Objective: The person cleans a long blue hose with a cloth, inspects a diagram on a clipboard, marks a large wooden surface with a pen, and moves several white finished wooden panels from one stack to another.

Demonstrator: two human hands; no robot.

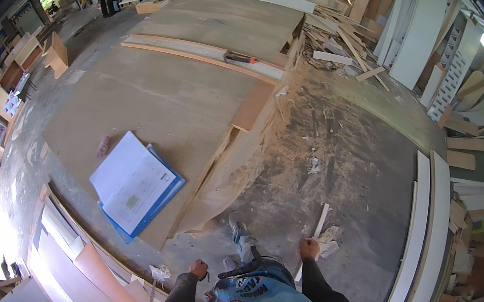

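My right hand (309, 249), in front of my body on the right, is closed around a narrow white strip (321, 220). One end of the strip sticks out beyond the fist, and a short piece shows behind it toward my legs. My left hand (198, 269) hangs low beside my waist with its fingers curled in, and nothing shows sticking out of it. To the left, an open folder of papers (135, 184) with a blue cover lies on a large brown board table (156, 103). A small reddish roll-like thing (103, 146) rests beside the folder.
A red-and-black hand tool (239, 58) lies on a framed panel across the table. Sawdust and scraps (324, 131) cover the floor ahead. Long white boards (416, 241) line the right side. Offcuts (345, 42) are heaped at the back, and panels (74, 263) lean at lower left.
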